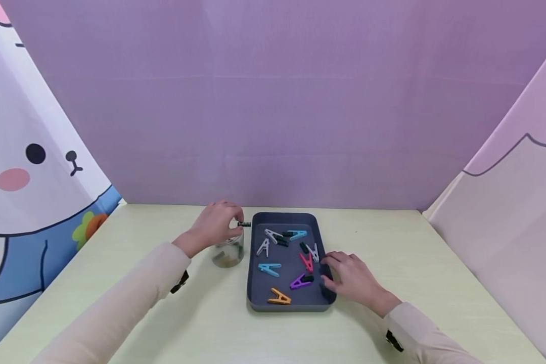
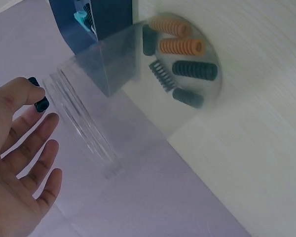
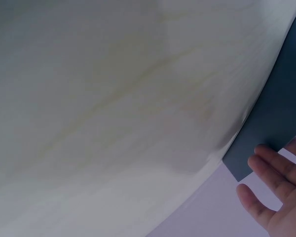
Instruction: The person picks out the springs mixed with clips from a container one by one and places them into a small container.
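My left hand (image 1: 216, 222) pinches a dark spring (image 1: 244, 224) between thumb and index finger; the other fingers are spread, as the left wrist view shows. The spring is at the mouth of a clear jar (image 1: 228, 257), near its rim. Inside the jar, orange springs (image 2: 181, 47) and dark springs (image 2: 195, 70) lie on the bottom. My right hand (image 1: 355, 280) is at the right side of a dark grey tray (image 1: 291, 307), loosely bent fingers at its rim. In the right wrist view its fingertips meet the tray's outer wall.
Several spring clips lie in the tray: white (image 1: 264, 247), blue (image 1: 269, 269), orange (image 1: 279, 297), purple (image 1: 300, 281) and red (image 1: 307, 263). Loose dark springs (image 1: 281, 241) lie among them. The tray stands right of the jar on a pale table (image 1: 200, 323), with a purple backdrop (image 1: 300, 111) behind.
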`<state>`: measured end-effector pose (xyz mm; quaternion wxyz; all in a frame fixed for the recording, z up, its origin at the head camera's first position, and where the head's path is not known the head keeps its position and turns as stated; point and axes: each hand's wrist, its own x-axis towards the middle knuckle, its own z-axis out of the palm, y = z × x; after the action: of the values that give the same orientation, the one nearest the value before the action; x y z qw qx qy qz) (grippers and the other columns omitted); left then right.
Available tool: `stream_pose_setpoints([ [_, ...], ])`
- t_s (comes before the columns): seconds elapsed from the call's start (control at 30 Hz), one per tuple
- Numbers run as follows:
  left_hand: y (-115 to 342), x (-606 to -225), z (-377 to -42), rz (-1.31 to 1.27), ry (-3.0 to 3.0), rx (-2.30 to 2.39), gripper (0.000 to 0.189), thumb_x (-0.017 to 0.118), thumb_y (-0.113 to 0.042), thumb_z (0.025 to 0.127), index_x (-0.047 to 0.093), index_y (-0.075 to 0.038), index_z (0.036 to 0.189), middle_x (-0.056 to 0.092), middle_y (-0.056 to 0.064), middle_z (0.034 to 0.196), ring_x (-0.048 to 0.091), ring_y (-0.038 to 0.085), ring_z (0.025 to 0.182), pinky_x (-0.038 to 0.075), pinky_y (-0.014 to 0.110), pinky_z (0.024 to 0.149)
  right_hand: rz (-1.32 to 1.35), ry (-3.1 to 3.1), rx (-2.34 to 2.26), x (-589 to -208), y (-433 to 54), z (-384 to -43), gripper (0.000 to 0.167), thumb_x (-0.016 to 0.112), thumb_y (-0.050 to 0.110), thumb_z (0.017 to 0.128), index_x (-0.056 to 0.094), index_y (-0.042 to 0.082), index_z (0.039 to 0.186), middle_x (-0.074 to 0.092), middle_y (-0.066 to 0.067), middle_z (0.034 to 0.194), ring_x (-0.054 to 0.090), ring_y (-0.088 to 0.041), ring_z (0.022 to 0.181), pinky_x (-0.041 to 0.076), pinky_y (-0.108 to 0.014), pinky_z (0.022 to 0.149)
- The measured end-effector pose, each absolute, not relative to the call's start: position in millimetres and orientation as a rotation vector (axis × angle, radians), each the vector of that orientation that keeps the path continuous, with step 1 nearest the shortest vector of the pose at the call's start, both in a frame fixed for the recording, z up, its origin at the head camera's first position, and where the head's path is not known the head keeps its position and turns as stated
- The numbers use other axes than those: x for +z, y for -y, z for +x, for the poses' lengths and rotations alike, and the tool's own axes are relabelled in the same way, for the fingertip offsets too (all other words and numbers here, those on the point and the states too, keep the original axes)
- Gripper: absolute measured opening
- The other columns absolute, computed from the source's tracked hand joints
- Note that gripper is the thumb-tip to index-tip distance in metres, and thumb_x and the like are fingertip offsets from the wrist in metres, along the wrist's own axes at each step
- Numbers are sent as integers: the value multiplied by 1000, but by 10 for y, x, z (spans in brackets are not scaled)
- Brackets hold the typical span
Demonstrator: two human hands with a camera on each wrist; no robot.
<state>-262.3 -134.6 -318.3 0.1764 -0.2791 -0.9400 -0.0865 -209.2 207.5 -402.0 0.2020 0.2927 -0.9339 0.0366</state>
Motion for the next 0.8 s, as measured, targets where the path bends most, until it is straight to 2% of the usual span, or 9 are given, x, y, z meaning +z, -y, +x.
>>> stream_pose_setpoints([
  [0.8, 1547, -3342, -2595, -663, 2694, -246, 13, 70, -23, 74, 67, -13, 83, 67, -2, 83, 54, 23, 80, 43, 45, 74, 820, 2602, 93, -4006, -2084, -2089, 35, 69, 36, 75, 66, 11, 99, 64, -6, 105, 61, -20, 96, 49, -39, 76],
])
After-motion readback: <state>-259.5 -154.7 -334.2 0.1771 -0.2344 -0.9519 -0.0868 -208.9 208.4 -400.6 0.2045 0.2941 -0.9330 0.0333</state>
